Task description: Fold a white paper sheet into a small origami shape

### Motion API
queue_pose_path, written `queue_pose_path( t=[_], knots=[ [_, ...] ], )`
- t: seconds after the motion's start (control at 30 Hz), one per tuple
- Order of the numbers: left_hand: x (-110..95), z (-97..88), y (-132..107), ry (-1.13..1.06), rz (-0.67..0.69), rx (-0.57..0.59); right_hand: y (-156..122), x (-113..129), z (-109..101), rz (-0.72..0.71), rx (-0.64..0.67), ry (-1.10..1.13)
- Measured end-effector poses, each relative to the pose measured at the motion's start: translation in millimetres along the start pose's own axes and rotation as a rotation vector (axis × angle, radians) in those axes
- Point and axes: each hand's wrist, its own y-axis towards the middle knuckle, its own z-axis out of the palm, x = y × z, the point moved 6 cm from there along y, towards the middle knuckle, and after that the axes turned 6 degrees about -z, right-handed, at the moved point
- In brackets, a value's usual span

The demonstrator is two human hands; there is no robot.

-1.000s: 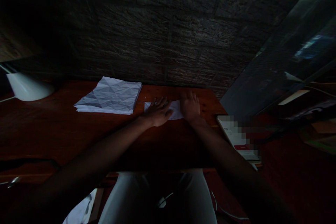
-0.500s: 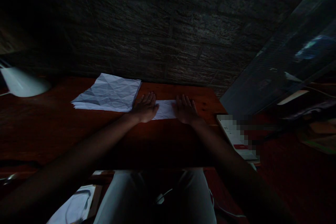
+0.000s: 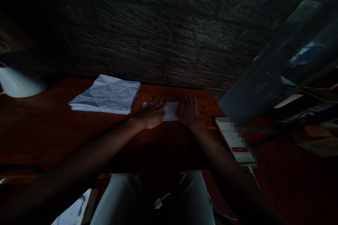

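Observation:
A narrow strip of white folded paper (image 3: 171, 111) lies flat on the wooden table (image 3: 111, 140). Over its left part rests my left hand (image 3: 153, 113), palm down with the fingers stretched away from me. My right hand (image 3: 188, 111) presses on the right end of the paper, its fingers also extended. Between the hands a short stretch of paper shows; the rest is under them. To the left sits a stack of creased paper sheets (image 3: 108, 93), the top one covered in triangular folds.
On the right table edge lies a phone (image 3: 236, 144) with a cable plugged in. A white rounded object (image 3: 22, 82) stands at the far left. The block wall (image 3: 169, 42) rises behind the table, and a translucent panel (image 3: 269, 63) leans at the right.
My left hand has slid a little to the right along the paper, uncovering some of its left end. My right hand stays on the right end. The view has shifted slightly.

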Motion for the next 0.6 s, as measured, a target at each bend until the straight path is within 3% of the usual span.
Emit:
queue_pose_path(
  t=[0.07, 0.2, 0.37, 0.6],
  knots=[
    [-1.2, 5.6, 1.4, -0.032, 0.029, 0.037, 1.1, 12.2, -2.0, -0.136, -0.079, 0.054],
    [5.8, 12.8, 7.4, -0.052, 0.063, 0.017, 2.7, 26.3, 18.2, -0.310, 0.037, 0.165],
    [22.8, 14.6, 14.7, -0.071, -0.004, 0.021, 5.1, 12.5, 30.2, -0.205, 0.120, 0.135],
    [37.2, 15.5, 5.7, -0.011, -0.063, 0.043, 0.6, -13.0, 26.4, -0.035, 0.189, 0.126]
  ],
)
